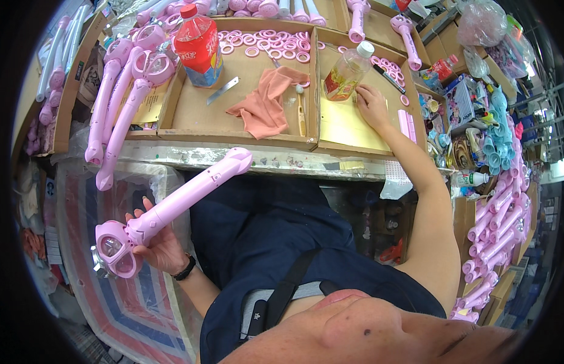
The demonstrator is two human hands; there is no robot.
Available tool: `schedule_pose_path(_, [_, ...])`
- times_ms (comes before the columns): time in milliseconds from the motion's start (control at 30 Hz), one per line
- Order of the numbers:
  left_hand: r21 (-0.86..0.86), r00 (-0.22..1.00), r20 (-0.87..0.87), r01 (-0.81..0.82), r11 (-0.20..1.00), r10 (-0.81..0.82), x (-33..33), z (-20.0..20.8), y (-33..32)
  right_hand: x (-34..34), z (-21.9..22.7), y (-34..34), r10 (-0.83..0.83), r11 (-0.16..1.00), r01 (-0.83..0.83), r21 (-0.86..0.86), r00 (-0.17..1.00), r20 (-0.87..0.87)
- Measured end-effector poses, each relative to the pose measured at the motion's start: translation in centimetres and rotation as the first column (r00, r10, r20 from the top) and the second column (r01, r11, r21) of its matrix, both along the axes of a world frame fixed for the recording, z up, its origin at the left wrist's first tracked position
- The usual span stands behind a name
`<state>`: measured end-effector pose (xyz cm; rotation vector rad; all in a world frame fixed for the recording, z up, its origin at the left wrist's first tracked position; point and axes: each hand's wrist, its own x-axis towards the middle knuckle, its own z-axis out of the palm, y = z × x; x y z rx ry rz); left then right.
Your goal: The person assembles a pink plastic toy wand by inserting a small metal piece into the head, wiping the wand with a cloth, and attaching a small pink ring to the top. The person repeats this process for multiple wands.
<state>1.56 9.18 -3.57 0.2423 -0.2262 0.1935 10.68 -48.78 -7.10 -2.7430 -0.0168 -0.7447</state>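
Swung wide, the long pink plastic wand (182, 200) clasped near its ringed head by the left hand (163, 249) could strike the nearby pale bench edge (288, 161); a nudge from the right hand (373, 105), grip unclear beside the clear, white-capped plastic bottle (345, 76), could topple it

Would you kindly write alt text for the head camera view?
A person's left grip holds a pink wand; the right grip is beside a white-capped bottle in a cardboard tray. Pink rings and similar wands lie nearby.
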Motion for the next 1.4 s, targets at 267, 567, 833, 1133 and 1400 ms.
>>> schedule_pose_path(267, [0.030,1.000,-0.018,-0.024,0.999,0.024,-0.2,0.3,-0.3,0.5,-0.6,-0.6,-0.050,0.999,0.050,-0.005,0.999,-0.009])
schedule_pose_path(567, [0.055,1.000,-0.014,-0.017,0.998,0.018,0.0,0.4,-0.6,1.4,0.7,0.3,-0.101,0.995,0.101,-0.005,0.988,-0.114])
schedule_pose_path(833, [0.002,0.999,-0.044,-0.013,1.000,0.013,-0.1,0.2,-0.6,0.7,0.6,0.5,0.006,0.999,-0.003,-0.047,0.998,0.057])
schedule_pose_path(1133, [-0.008,0.999,-0.043,-0.010,1.000,0.010,-0.4,-0.1,-0.2,0.5,-0.2,-0.3,0.016,0.999,-0.018,0.041,0.999,0.044])
schedule_pose_path(1400, [-0.049,0.999,-0.007,0.047,0.998,-0.047,-0.3,0.9,-0.6,0.5,-0.9,-1.9,0.013,0.915,-0.015,0.403,1.000,0.006])
